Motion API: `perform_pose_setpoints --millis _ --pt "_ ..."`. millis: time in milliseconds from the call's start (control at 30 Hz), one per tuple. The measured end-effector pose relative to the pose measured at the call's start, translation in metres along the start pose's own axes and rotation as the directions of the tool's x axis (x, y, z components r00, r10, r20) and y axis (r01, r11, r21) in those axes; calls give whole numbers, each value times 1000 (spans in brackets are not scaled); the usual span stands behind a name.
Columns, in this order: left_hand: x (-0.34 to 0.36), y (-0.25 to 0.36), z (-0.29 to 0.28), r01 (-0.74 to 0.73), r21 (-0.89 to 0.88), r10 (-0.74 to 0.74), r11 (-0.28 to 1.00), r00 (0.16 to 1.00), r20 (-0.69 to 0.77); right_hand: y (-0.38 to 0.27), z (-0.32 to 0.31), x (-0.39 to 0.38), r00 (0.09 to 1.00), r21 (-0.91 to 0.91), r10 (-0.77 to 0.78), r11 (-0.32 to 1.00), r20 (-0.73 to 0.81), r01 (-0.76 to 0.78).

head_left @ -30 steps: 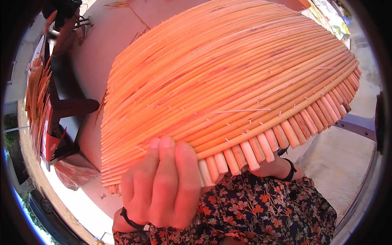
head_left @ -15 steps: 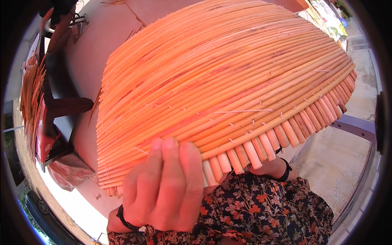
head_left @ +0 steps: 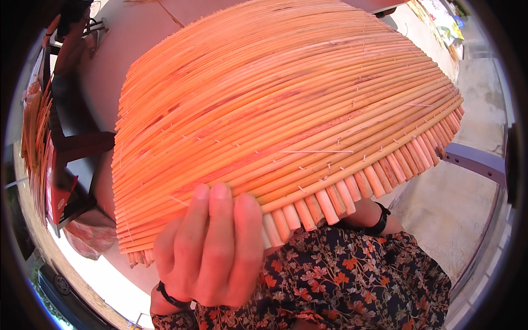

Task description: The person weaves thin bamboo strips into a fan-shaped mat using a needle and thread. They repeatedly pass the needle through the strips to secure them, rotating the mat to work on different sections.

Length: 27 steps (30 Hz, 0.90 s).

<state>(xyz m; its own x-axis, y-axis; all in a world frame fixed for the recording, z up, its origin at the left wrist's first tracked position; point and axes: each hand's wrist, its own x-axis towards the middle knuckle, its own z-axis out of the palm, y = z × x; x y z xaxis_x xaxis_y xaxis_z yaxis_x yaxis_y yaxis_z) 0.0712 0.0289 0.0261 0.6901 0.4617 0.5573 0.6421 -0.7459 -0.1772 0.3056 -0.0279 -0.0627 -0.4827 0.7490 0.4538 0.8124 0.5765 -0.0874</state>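
Observation:
A large mat of straw-coloured reed stalks (head_left: 286, 121) fills most of the view, tilted up in front of me. Short pale stitches run across its stalks, and a row of cut stalk ends (head_left: 352, 190) sticks out along the near edge. My left hand (head_left: 212, 247) is closed on this near edge, its fingers lying over the top and its thumb hidden beneath. A dark wristband (head_left: 380, 220) shows on my right wrist at the mat's near right side. The mat covers my right hand's fingers, so their grip is hidden.
At the left stands a dark wooden frame (head_left: 85, 146) with a bundle of thin reeds (head_left: 36, 143) beside it. A person's legs (head_left: 71, 47) show at the upper left. A purple-grey metal bar (head_left: 476, 162) runs at the right. Colourful bags (head_left: 443, 25) lie at the upper right.
The mat has shifted a little to the left and slightly upward in view, with my left hand still on its near edge. My right wrist has also shifted slightly left.

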Motion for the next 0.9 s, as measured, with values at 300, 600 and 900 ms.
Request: perform_pose_setpoints --millis 300,600,900 --pt "-12 -1 1 22 -24 -22 999 999 -24 -14 5 -10 977 404 87 900 195 -161" --pt "-7 -1 0 36 -70 -32 997 998 59 -22 14 -15 973 346 144 917 179 -199" --pt "-12 12 17 0 -17 0 1000 1000 22 -6 -5 -5 976 609 157 762 154 -219"
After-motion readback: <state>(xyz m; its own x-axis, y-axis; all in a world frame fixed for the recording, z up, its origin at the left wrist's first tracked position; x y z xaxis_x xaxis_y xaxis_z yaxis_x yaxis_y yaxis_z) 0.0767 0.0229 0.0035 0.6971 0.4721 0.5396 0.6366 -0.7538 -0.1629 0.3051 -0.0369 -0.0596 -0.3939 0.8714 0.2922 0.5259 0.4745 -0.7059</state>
